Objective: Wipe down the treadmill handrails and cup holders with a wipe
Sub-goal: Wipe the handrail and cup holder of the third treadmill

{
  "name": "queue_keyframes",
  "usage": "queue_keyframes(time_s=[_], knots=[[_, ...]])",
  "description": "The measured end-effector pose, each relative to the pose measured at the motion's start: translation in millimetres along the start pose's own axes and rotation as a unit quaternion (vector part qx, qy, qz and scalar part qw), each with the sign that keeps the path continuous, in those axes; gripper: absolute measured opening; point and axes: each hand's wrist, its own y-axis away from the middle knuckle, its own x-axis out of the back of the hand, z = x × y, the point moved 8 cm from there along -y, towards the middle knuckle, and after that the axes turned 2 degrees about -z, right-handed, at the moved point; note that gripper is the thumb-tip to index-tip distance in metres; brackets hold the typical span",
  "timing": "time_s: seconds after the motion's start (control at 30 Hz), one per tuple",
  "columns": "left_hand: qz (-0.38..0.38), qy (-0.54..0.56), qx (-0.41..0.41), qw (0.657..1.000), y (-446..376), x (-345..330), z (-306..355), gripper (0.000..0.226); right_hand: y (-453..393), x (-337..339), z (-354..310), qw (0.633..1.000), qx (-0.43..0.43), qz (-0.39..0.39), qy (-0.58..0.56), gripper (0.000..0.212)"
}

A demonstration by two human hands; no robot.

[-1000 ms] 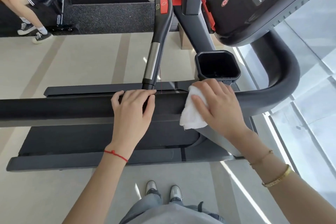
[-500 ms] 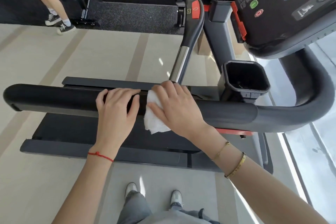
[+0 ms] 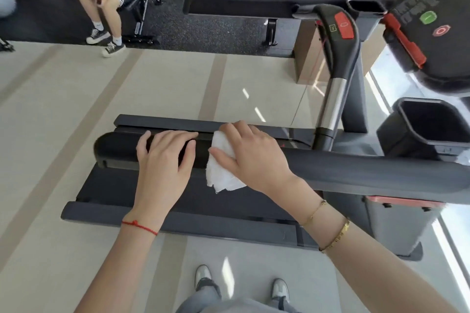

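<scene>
The near black handrail [image 3: 356,173] of the treadmill runs across the view, ending at the left. My right hand [image 3: 251,157] presses a white wipe [image 3: 221,173] over the rail, close to its left end. My left hand [image 3: 165,157] rests on the same rail just left of the wipe, fingers curled over the top. A black cup holder [image 3: 432,129] sits at the right, behind the rail. A second cup holder [image 3: 366,7] is farther back beside the far handrail [image 3: 241,2].
The console [image 3: 437,23] with green and red buttons hangs at the upper right. A curved inner grip with a red button [image 3: 343,25] rises between the rails. The treadmill belt [image 3: 122,185] lies below. A person [image 3: 106,7] stands at the far left near weight racks.
My right hand has slid the wipe leftward along the near handrail, away from the cup holder. My left hand has moved left along the rail too, staying ahead of the wipe.
</scene>
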Motion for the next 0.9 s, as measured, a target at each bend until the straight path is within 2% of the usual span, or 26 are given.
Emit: queue_keyframes(time_s=[0.13, 0.27, 0.37, 0.5, 0.6, 0.7, 0.83, 0.9], knots=[[-0.007, -0.001, 0.005, 1.000, -7, 19, -51, 0.020, -37, -15, -53, 1.000, 0.016, 0.005, -0.020, 0.059], [-0.014, 0.014, 0.005, 1.000, -10, 35, -91, 0.021, -57, -22, -96, 0.999, 0.043, 0.010, -0.022, 0.064], [-0.017, 0.042, 0.011, 0.999, -10, 43, -112, 0.025, -44, -12, -91, 0.995, 0.041, 0.069, -0.063, 0.059], [-0.041, 0.094, 0.031, 0.994, -8, 46, -132, 0.037, -26, -6, -76, 0.990, -0.039, 0.125, -0.048, 0.046], [-0.054, 0.133, 0.028, 0.989, -7, 43, -135, 0.038, -47, -11, -89, 0.991, -0.103, 0.088, -0.015, 0.042], [-0.054, 0.167, 0.026, 0.984, -7, 40, -138, 0.035, -77, -24, -119, 0.998, -0.058, 0.030, -0.007, 0.040], [-0.046, 0.180, 0.030, 0.982, -7, 41, -140, 0.034, -68, -23, -126, 0.999, -0.004, 0.027, -0.029, 0.042], [-0.048, 0.175, 0.028, 0.983, -7, 41, -141, 0.033, -51, -16, -111, 0.997, -0.028, 0.056, -0.034, 0.042]])
